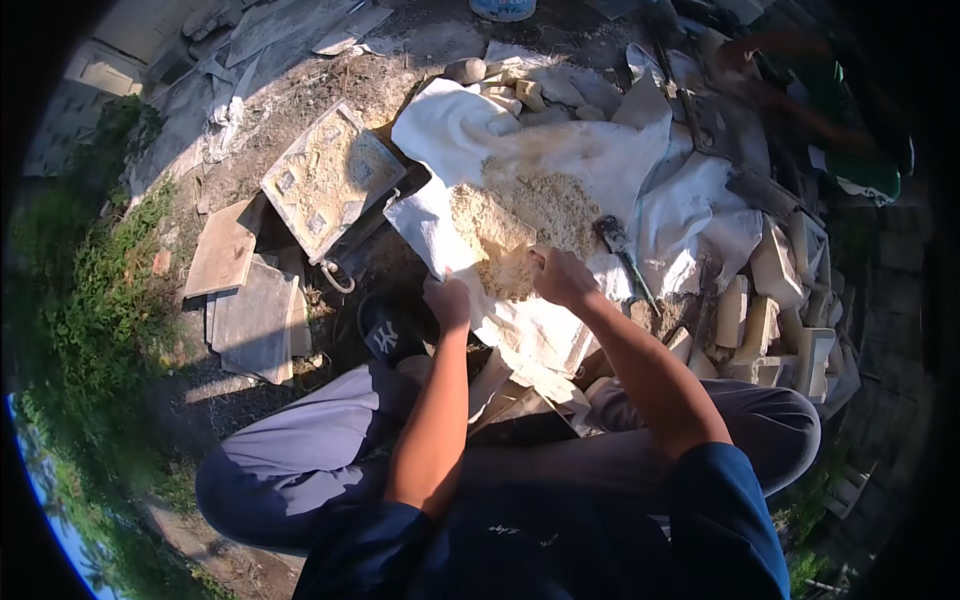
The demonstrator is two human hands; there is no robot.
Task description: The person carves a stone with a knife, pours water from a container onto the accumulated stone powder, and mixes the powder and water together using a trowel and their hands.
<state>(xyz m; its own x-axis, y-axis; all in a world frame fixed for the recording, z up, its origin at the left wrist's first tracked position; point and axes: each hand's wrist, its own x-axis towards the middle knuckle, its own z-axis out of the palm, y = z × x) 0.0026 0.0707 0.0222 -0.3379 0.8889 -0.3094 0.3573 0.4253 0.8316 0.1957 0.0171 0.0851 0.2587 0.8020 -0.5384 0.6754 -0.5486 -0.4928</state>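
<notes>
A white woven cloth [540, 150] lies spread in front of my crossed legs, with a heap of pale yellow crumbly powder [560, 205] on it. My left hand [447, 300] is closed on the cloth's near left edge. At the near side of the heap, my right hand [562, 277] has its fingers curled together, touching or just above the powder. What those fingers hold, if anything, is hidden. A dark-headed tool like a brush [612, 236] lies on the cloth to the right of the heap, its thin handle pointing toward me.
A square, powder-dusted slab [333, 180] with raised diamond shapes rests tilted at left, beside flat boards [250, 315]. Pale blocks [775, 265] are stacked at right. Stones [530, 95] lie behind the cloth, a bucket [503, 8] farther back. Another person's arm [790, 50] shows at upper right.
</notes>
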